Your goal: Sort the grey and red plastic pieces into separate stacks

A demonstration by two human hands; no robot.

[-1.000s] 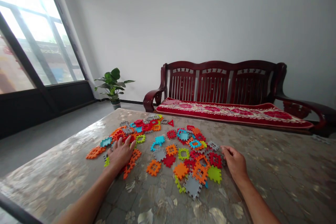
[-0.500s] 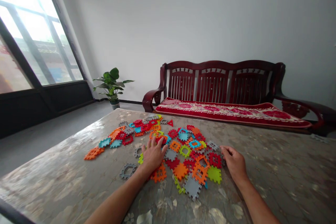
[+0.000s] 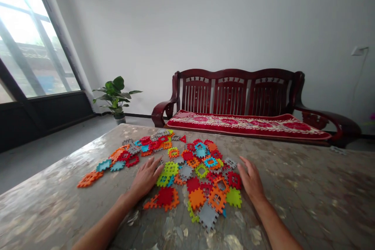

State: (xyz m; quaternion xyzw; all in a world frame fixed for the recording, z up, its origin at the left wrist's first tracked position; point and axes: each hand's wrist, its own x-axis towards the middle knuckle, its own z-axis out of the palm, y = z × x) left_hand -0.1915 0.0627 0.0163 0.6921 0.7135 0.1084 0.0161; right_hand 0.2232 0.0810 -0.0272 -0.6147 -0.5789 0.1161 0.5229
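- Puzzle tiles: matt plastic
- Worktop: glossy, smooth-looking surface
- Bench frame: dark wood, glossy
- Bench cover: cloth
- Wall: matt, smooth

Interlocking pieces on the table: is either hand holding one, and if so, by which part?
Nothing is held: the left hand and right hand are both open beside the interlocking pieces.

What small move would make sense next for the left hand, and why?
Probably nudging the red tile and the orange pieces under it toward the larger pile: bare tabletop separates them, and the left hand is open nearby.
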